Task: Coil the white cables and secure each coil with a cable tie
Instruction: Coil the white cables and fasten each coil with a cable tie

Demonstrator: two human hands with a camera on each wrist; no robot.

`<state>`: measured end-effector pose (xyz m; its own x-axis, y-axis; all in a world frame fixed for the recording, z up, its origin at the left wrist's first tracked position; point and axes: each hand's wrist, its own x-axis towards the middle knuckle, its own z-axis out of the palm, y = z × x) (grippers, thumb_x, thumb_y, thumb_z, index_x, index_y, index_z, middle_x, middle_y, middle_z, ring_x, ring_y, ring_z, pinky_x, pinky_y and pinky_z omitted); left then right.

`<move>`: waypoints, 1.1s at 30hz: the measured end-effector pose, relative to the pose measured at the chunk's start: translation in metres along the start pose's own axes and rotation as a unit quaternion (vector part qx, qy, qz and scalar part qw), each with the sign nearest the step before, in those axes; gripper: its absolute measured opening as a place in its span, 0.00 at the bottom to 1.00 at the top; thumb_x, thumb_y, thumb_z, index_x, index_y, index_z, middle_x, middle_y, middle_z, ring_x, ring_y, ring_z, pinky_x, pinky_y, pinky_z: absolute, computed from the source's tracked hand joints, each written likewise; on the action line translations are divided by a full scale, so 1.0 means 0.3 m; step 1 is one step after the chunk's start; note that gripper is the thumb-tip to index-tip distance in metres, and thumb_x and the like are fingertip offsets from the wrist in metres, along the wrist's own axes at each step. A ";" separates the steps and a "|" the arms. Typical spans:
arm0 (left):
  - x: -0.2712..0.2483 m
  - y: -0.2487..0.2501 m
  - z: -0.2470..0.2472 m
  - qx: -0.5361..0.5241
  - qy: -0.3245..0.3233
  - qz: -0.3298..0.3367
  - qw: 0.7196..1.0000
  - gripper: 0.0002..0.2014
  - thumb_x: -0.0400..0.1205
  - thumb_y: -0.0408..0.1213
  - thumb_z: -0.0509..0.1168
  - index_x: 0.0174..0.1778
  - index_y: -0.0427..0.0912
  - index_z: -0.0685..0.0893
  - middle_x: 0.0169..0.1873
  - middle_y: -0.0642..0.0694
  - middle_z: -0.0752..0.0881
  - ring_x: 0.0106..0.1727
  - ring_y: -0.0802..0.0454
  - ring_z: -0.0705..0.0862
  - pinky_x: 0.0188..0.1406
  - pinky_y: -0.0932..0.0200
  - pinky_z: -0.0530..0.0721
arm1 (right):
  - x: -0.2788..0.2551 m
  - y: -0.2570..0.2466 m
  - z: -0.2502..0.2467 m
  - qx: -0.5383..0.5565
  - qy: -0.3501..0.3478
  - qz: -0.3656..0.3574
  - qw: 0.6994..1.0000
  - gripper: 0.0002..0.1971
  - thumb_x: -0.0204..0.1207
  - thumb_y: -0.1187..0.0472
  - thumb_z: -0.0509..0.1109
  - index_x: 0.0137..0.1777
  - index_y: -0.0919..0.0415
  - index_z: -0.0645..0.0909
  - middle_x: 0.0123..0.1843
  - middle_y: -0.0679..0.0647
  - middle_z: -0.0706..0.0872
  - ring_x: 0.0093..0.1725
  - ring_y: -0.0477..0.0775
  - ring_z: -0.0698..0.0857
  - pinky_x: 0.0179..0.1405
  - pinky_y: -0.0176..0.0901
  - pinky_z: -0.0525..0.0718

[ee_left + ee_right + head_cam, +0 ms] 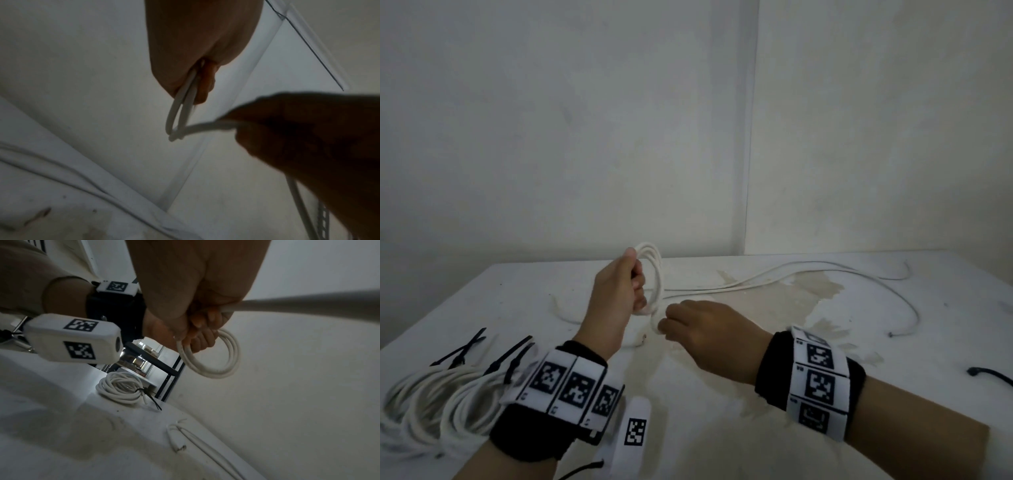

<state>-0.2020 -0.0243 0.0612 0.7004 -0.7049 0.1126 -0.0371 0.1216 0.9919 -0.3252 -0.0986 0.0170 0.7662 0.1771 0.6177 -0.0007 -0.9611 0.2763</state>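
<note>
Small coil is gripped by the left hand; white cable is pinched by the right hand (light, springy); loops likely best clamped where they cross.

You're holding a white cable with a smooth, matt plastic jacket. The cable ties on the finished coils look like thin black plastic. Your tabletop is a matt white surface, scuffed and stained brownish, and your wristbands look like black cloth.
</note>
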 end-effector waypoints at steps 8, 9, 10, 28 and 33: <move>-0.077 -0.008 0.037 0.140 -0.156 0.030 0.977 0.14 0.82 0.42 0.55 0.32 0.39 0.73 0.28 0.41 0.75 0.31 0.50 0.74 0.33 0.55 0.73 | 0.047 0.015 -0.058 0.151 0.069 0.067 0.984 0.12 0.65 0.64 0.73 0.39 0.58 0.71 0.33 0.56 0.80 0.30 0.48 0.73 0.25 0.36 0.69; -0.086 -0.010 0.040 0.156 -0.163 0.025 0.974 0.13 0.81 0.39 0.54 0.32 0.39 0.74 0.28 0.42 0.78 0.30 0.53 0.77 0.32 0.57 0.75 | 0.049 0.025 -0.072 0.161 0.076 0.090 0.980 0.12 0.65 0.60 0.70 0.38 0.57 0.67 0.34 0.56 0.79 0.29 0.47 0.70 0.26 0.39 0.69; -0.093 -0.014 0.049 0.156 -0.166 0.013 0.974 0.15 0.82 0.34 0.53 0.29 0.41 0.74 0.24 0.45 0.77 0.25 0.56 0.76 0.27 0.60 0.74 | 0.049 0.035 -0.083 0.164 0.073 0.103 0.978 0.11 0.65 0.59 0.69 0.38 0.57 0.67 0.35 0.56 0.78 0.28 0.49 0.70 0.26 0.41 0.71; -0.140 0.014 0.064 -0.021 -0.216 -0.084 0.973 0.21 0.85 0.44 0.50 0.26 0.42 0.69 0.15 0.53 0.62 0.13 0.61 0.56 0.13 0.68 0.56 | -0.037 0.218 -0.139 0.234 0.097 0.242 0.937 0.11 0.73 0.63 0.66 0.43 0.71 0.85 0.36 0.57 0.84 0.37 0.40 0.76 0.39 0.19 0.72; -0.125 0.034 0.050 -0.093 -0.177 -0.067 0.978 0.21 0.86 0.44 0.50 0.26 0.41 0.67 0.15 0.54 0.61 0.12 0.62 0.56 0.10 0.70 0.56 | -0.056 0.193 -0.137 0.189 0.035 0.285 0.939 0.15 0.76 0.57 0.62 0.43 0.69 0.85 0.36 0.55 0.79 0.35 0.50 0.76 0.37 0.40 0.73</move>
<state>-0.2394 -0.0072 0.0679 0.3984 -0.9168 0.0283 0.1910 0.1131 0.9751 -0.3646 -0.1485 0.0528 0.6669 -0.3888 0.6356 -0.1596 -0.9078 -0.3878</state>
